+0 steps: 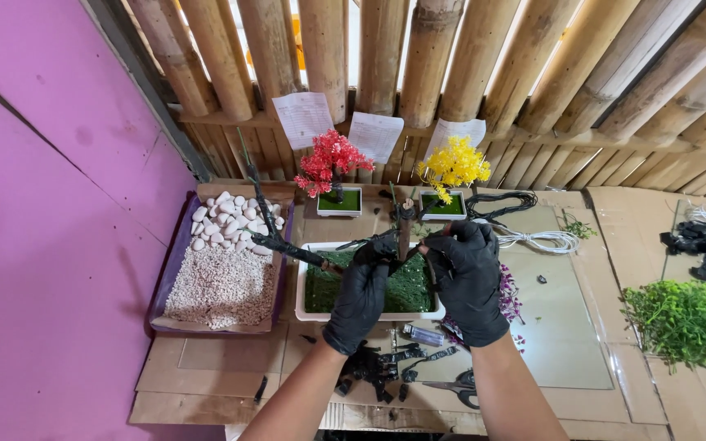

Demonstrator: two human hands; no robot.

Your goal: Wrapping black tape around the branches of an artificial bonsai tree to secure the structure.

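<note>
Cardboard-covered table (206, 359) under a bamboo wall (451, 65): both gloved hands (418, 282) closed around a dark bare tree trunk (404, 229).

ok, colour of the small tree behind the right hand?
Yellow: the small tree in its white pot, above the right hand. Head view.

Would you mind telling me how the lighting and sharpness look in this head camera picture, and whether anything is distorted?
Head view: even, soft light with faint shadows; daylight glares white through gaps in the bamboo wall, whose poles splay outward from wide-angle distortion; the glass sheet shows a dull sheen; the left hand and right hand, black-gloved on the dark bare tree trunk, are sharp but show little detail.
</note>
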